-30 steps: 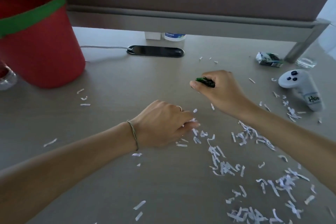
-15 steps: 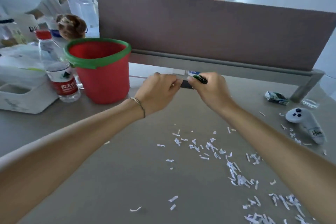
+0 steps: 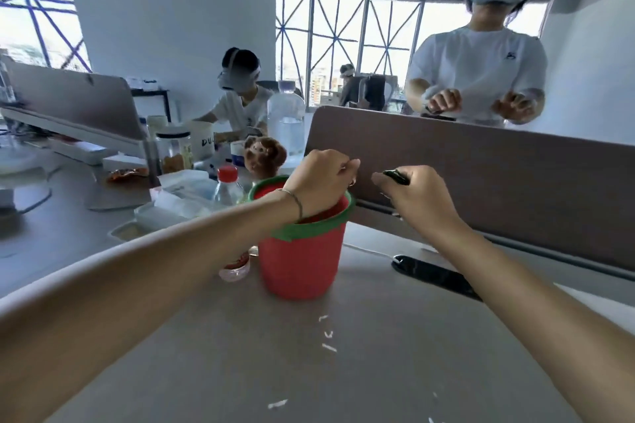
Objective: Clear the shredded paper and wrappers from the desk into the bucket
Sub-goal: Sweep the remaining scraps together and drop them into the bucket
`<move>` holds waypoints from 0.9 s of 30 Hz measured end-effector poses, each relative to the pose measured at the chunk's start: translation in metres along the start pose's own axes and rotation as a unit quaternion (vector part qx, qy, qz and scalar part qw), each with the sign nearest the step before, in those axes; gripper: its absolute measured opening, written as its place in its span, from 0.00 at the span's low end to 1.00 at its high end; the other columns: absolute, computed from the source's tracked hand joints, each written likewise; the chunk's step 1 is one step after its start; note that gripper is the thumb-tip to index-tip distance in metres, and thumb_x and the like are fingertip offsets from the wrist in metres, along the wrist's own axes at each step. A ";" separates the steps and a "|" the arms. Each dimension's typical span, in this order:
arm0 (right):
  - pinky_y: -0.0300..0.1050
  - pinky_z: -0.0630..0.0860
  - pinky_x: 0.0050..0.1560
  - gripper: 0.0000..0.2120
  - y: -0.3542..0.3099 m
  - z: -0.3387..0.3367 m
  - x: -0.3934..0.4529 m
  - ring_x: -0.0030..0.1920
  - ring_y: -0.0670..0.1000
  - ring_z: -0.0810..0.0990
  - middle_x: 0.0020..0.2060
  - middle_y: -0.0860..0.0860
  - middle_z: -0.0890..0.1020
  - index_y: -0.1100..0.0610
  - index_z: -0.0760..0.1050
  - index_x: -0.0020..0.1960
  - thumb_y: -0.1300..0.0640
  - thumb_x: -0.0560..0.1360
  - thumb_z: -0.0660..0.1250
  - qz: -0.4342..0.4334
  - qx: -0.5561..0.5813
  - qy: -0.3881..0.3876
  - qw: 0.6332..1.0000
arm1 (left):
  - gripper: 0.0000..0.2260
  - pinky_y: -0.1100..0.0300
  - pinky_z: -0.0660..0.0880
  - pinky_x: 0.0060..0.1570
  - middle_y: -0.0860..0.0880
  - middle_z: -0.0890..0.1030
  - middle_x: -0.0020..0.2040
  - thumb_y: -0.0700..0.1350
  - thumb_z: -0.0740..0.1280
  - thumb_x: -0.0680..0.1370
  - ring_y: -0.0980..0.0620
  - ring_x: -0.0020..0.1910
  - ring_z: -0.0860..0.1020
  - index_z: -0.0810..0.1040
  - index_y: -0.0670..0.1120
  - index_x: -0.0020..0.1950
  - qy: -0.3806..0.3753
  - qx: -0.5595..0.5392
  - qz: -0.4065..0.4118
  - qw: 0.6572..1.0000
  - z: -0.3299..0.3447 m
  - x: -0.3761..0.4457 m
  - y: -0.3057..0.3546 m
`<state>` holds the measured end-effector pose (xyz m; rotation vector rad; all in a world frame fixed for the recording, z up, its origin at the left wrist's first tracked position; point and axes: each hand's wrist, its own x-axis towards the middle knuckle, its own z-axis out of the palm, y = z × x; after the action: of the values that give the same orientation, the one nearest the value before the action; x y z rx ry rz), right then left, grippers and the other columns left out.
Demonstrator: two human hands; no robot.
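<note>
The red bucket (image 3: 301,264) with a green rim stands on the desk (image 3: 240,354) at centre. My left hand (image 3: 321,178) hovers right above its opening, fingers pinched together; whether paper is between them is not visible. My right hand (image 3: 414,197) is just right of the bucket, in front of the brown divider, fingers closed around a small dark green wrapper (image 3: 396,176). A few white paper shreds (image 3: 328,336) lie on the desk in front of the bucket, and more shreds (image 3: 277,404) lie near the bottom edge.
A brown divider panel (image 3: 498,175) runs behind the bucket. A black cable slot (image 3: 433,275) is set in the desk at right. A red-capped water bottle (image 3: 227,187) and white boxes (image 3: 178,203) stand left of the bucket. A person (image 3: 477,69) stands beyond the divider.
Both hands rose from the scattered shreds and travelled left and up to the bucket. The view tilted up, so most shreds and the white controller left the frame.
</note>
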<state>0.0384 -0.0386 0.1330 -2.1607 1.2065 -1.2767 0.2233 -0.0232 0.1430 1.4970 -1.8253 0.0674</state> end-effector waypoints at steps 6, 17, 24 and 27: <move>0.46 0.65 0.30 0.25 -0.007 0.021 0.024 0.24 0.48 0.69 0.23 0.52 0.70 0.66 0.69 0.33 0.47 0.78 0.70 -0.004 -0.008 0.000 1.000 | 0.21 0.55 0.73 0.38 0.46 0.79 0.33 0.53 0.60 0.81 0.43 0.36 0.79 0.72 0.46 0.31 -0.060 0.045 -0.081 0.994 -0.001 0.020 -0.040; 0.55 0.79 0.35 0.25 -0.013 0.049 0.042 0.28 0.51 0.73 0.24 0.53 0.73 0.66 0.72 0.34 0.46 0.77 0.69 -0.003 -0.007 -0.026 1.000 | 0.12 0.56 0.81 0.44 0.50 0.84 0.36 0.52 0.68 0.77 0.49 0.39 0.82 0.86 0.50 0.38 -0.225 0.129 -0.079 0.963 -0.014 0.016 -0.061; 0.47 0.66 0.33 0.24 -0.028 0.072 0.062 0.27 0.52 0.74 0.23 0.52 0.75 0.57 0.68 0.29 0.47 0.80 0.67 0.011 -0.043 -0.048 0.998 | 0.11 0.54 0.79 0.52 0.47 0.85 0.46 0.44 0.63 0.78 0.47 0.48 0.82 0.87 0.46 0.46 -0.262 0.166 -0.033 0.950 -0.038 0.011 -0.063; 0.45 0.72 0.34 0.22 -0.030 0.085 0.070 0.32 0.54 0.81 0.27 0.54 0.82 0.58 0.73 0.32 0.48 0.80 0.65 0.035 -0.080 -0.095 0.992 | 0.12 0.55 0.79 0.49 0.48 0.84 0.45 0.39 0.63 0.75 0.47 0.47 0.81 0.86 0.49 0.43 -0.271 0.197 -0.009 0.942 -0.048 0.004 -0.058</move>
<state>0.1404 -0.0879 0.1459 -2.2700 1.3298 -0.9507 0.2971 -0.0212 0.1555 1.9525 -2.3338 0.0085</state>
